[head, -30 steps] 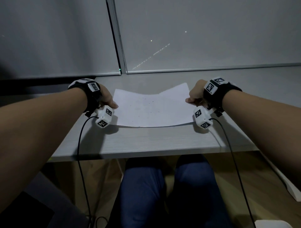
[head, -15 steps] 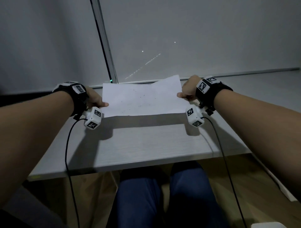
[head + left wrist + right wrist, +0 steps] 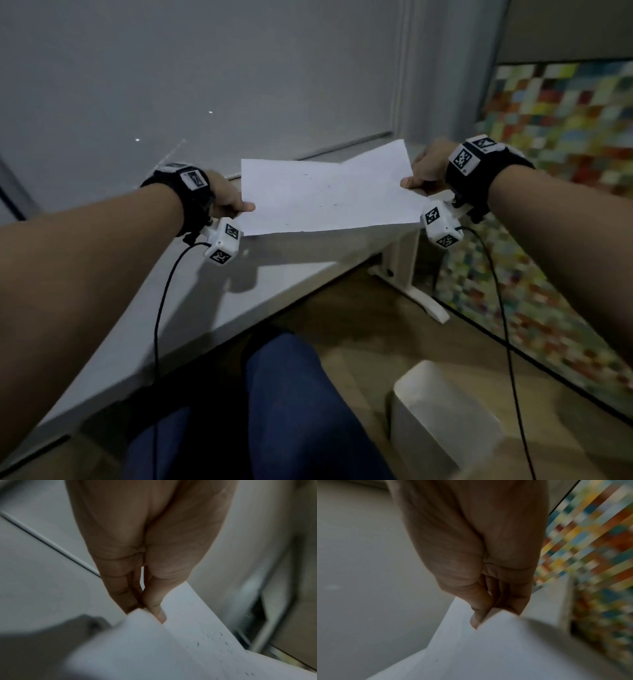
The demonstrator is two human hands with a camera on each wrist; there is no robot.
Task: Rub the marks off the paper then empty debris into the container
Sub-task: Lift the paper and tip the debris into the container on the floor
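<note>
A white sheet of paper [image 3: 325, 192] hangs in the air above the right end of the desk, sagging slightly along its middle, with small dark specks of debris [image 3: 221, 634] on it. My left hand [image 3: 229, 202] pinches its left edge between thumb and fingers; the pinch [image 3: 150, 609] shows close in the left wrist view. My right hand [image 3: 424, 168] pinches the right edge, thumb on top [image 3: 477, 619]. A white container [image 3: 442, 421] stands on the floor at the lower right, well below the paper.
The grey desk [image 3: 239, 291] runs from lower left to its white leg [image 3: 407, 270]. A multicoloured checked rug [image 3: 548, 192] covers the floor on the right. My legs in blue trousers [image 3: 284, 404] are under the desk edge. Black wrist cables hang down.
Both hands lifted the paper off the desk and carried it rightward. The view swung right, bringing the rug, desk leg and white container into sight.
</note>
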